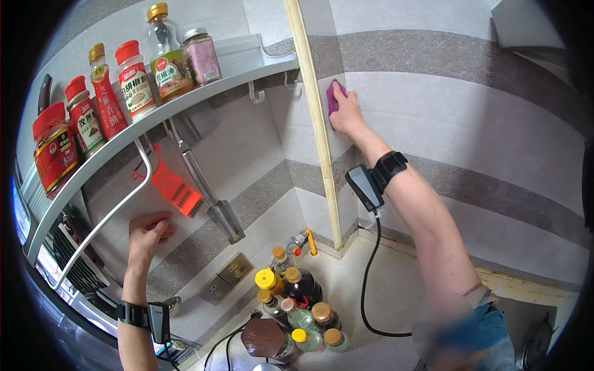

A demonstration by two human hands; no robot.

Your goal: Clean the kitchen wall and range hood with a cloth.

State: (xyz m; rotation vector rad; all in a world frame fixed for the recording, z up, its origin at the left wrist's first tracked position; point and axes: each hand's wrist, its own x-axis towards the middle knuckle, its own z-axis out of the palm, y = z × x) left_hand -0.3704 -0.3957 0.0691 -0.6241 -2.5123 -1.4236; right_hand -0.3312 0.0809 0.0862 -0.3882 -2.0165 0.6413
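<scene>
My right hand [345, 111] presses a purple cloth [332, 98] against the tiled wall [394, 102], just right of a cream corner strip [315, 116]. The fingers lie over the cloth and cover part of it. My left hand [149, 232] is at the left, below the metal wall shelf, its fingers curled close to the wall tiles. No object shows in it; whether it touches the wall, I cannot tell. Just above and right of it hangs a red plastic grater [174, 188]. Each wrist wears a black strap with a small device and cable.
A metal shelf [185, 95] holds several seasoning bottles and jars, among them a red-lidded jar [53, 150]. Metal tongs [204, 185] hang beneath. Several sauce bottles [301, 287] crowd the counter below by the wall sockets [226, 278]. A stove burner [538, 343] is at lower right.
</scene>
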